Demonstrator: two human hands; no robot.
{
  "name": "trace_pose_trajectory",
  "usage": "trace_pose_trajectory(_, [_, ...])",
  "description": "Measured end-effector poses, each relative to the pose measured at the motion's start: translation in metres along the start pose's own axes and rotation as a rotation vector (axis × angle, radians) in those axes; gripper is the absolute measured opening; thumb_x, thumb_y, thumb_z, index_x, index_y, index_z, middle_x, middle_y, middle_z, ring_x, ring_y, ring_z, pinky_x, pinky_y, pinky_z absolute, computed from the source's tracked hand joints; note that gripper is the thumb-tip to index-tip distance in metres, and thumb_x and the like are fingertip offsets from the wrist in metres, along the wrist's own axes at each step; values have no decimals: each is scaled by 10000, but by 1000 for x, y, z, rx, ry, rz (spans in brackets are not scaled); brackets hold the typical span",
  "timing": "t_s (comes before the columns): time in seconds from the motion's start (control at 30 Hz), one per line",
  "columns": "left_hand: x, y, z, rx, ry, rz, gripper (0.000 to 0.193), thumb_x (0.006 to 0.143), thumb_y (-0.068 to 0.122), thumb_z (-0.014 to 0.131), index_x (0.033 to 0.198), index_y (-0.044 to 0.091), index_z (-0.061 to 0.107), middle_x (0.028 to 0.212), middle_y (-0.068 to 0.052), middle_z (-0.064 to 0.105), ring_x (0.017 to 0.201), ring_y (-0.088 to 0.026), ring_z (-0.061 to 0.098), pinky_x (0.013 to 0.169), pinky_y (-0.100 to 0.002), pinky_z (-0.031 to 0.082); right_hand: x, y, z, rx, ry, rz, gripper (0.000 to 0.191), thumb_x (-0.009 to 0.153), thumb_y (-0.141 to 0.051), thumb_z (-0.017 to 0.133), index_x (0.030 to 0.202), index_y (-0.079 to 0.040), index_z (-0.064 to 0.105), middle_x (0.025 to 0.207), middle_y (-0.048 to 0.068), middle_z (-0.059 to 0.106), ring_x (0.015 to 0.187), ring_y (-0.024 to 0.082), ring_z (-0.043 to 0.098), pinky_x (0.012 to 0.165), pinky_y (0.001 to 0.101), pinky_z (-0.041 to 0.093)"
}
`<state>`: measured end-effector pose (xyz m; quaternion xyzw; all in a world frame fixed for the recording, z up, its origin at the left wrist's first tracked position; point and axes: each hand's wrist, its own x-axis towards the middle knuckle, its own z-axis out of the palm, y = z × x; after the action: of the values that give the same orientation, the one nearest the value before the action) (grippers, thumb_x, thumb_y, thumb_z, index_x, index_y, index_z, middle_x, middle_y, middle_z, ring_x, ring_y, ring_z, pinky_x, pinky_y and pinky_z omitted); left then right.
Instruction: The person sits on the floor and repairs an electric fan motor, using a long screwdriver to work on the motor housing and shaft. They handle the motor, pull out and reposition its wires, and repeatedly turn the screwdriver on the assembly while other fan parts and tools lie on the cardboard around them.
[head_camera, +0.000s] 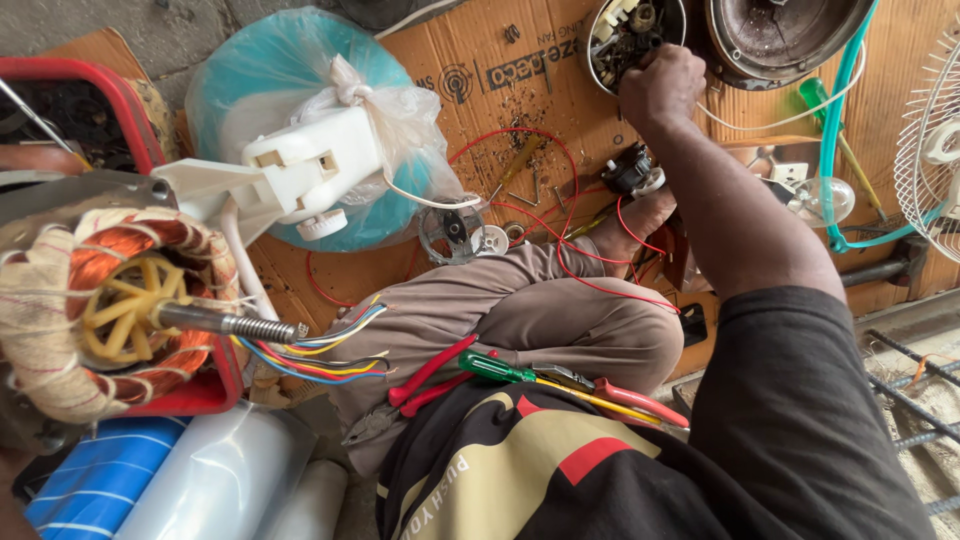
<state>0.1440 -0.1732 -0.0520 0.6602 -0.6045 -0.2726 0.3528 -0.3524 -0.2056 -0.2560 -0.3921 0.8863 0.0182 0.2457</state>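
Metal bowl of small parts at the top edge of the cardboard sheet, right hand curled into it.

Picking through parts seems the step in hand; next calls for a fine pinch. Left hand: not visible, cannot tell. 2 pliers and a green-handled screwdriver rest on the lap; a copper-wound motor sits well apart.

A round metal bowl full of small dark parts, seemingly screws and fittings, sits upright just left of the brown motor housing.
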Motion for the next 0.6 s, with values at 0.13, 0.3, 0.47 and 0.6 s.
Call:
trace_pose_trajectory(0.13, [5,1,1,-5,7,14,340,999,339,666,918,8,672,815,-122,727,739,-237,709,648,-421,520,-3,-5,1,-8,110,-107,140,832,-6,642,920,-43,744,940,191,730,876,275,694,831,397,551])
trace_pose_trajectory(0.3, [11,1,4,-20,7,33,338,1004,336,666,926,7,670,820,-124,727,741,-239,710,646,-422,519,-10,-9,-9,359,-28,36,94,884,-52,687,951,-96,736,927,97,728,834,183,708,739,357,594])
trace_pose_trajectory(0.47, [10,7,4,-34,15,58,337,1009,333,667,934,5,668,825,-126,727,743,-242,711,644,-423,518,-42,19,-38,911,-179,150,64,980,-85,780,985,-74,716,854,6,645,764,121,627,681,324,575])
trace_pose_trajectory(0.6, [4,15,7,-54,29,95,335,1013,331,668,940,4,667,829,-127,728,744,-244,712,642,-423,518,-79,46,-52,1476,-526,79,38,1047,-44,658,1010,-40,664,947,100,659,815,192,637,730,340,565])
